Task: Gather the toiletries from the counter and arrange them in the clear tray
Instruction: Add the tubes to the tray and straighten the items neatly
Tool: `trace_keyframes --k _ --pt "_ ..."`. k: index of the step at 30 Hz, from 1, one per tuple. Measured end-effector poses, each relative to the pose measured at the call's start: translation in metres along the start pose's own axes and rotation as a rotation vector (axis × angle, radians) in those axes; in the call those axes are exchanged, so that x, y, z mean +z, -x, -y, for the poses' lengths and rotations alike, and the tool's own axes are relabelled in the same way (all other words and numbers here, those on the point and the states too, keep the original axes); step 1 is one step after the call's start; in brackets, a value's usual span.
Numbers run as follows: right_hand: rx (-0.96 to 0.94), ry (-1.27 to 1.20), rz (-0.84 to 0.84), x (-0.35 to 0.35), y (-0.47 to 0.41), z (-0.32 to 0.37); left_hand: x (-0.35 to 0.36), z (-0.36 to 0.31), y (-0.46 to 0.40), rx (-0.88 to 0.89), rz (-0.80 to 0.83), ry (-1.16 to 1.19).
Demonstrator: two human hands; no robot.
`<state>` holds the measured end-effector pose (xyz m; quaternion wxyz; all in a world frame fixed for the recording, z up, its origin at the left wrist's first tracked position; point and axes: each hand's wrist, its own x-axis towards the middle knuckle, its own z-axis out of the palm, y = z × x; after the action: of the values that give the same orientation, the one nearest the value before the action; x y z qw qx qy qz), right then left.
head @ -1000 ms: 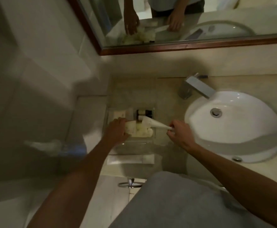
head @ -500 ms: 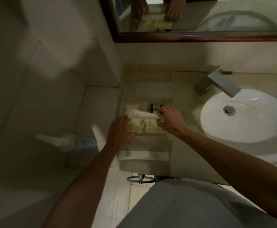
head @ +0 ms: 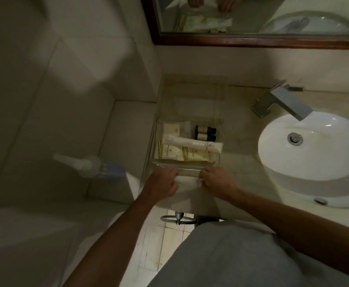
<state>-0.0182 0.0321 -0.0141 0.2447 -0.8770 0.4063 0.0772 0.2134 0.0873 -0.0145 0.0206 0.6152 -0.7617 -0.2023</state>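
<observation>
The clear tray [head: 220,104] sits on the counter left of the sink. Inside lie a long white tube [head: 192,144], cream sachets [head: 182,154], a small cream packet [head: 171,129] and two dark little bottles [head: 205,133]. A white flat packet [head: 187,180] lies on the counter just in front of the tray's near wall. My left hand [head: 163,184] grips its left end and my right hand [head: 217,182] grips its right end. The fingers hide both ends of the packet.
A white basin [head: 314,160] with a chrome tap [head: 283,102] fills the right side. A mirror [head: 273,15] hangs above. A clear spray bottle [head: 90,165] stands on the ledge to the left. The counter's front edge runs under my wrists.
The white tube now lies in the tray, released by my right hand. Both hands drew back toward me and closed on the white packet in front of the tray.
</observation>
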Motion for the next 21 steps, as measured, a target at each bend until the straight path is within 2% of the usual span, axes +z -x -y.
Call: trace_keyframes --k 2,4,9,13,16,19,21 --pt "-0.004 -0.075 -0.224 -0.017 -0.006 -0.004 -0.014 0.002 -0.014 -0.008 -0.142 0.012" --pt "0.017 -0.112 -0.323 -0.037 -0.016 -0.007 -0.031 0.004 -0.032 -0.004 -0.224 -0.012" --pt "0.143 -0.141 -0.334 -0.055 -0.033 -0.029 -0.041 0.023 -0.061 -0.001 -0.163 -0.055" --pt "0.252 -0.149 -0.418 -0.053 -0.033 -0.045 -0.031 0.039 -0.067 -0.086 -0.220 -0.003" --pt "0.270 -0.119 -0.363 -0.049 -0.040 -0.048 -0.033 0.043 -0.079 -0.112 -0.209 0.024" --pt "0.256 -0.047 -0.278 -0.048 -0.050 -0.048 -0.040 0.037 -0.082 -0.031 -0.154 -0.017" --pt "0.256 -0.027 -0.300 -0.049 -0.053 -0.049 -0.042 0.032 -0.076 0.049 -0.111 -0.055"
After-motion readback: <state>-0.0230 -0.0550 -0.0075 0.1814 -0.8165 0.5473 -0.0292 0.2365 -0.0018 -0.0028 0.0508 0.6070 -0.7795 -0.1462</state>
